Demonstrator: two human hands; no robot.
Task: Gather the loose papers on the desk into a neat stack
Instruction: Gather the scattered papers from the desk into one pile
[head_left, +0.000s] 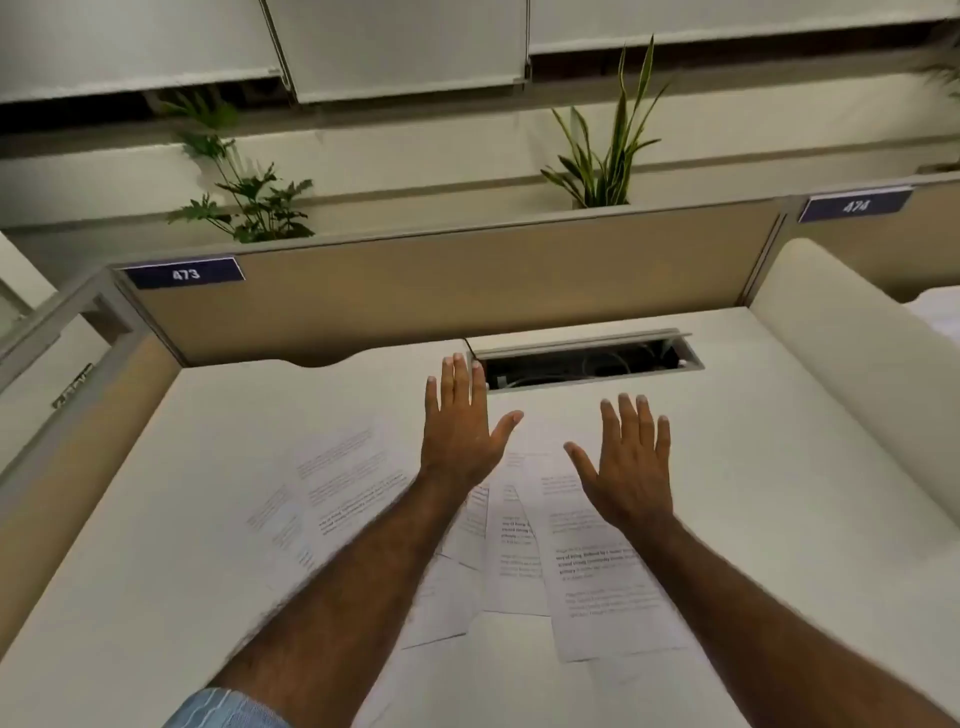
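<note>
Several printed white sheets lie scattered and overlapping across the middle of the white desk, some fanned to the left, some under my forearms. My left hand is stretched out flat above the far edge of the papers, fingers apart, holding nothing. My right hand is spread the same way a little to the right and nearer, also empty. I cannot tell whether either palm touches the paper.
An open cable slot with wires sits in the desk just beyond my left fingertips. A tan partition labelled 473 closes the back. A rounded white divider runs along the right. Plants stand behind the partition.
</note>
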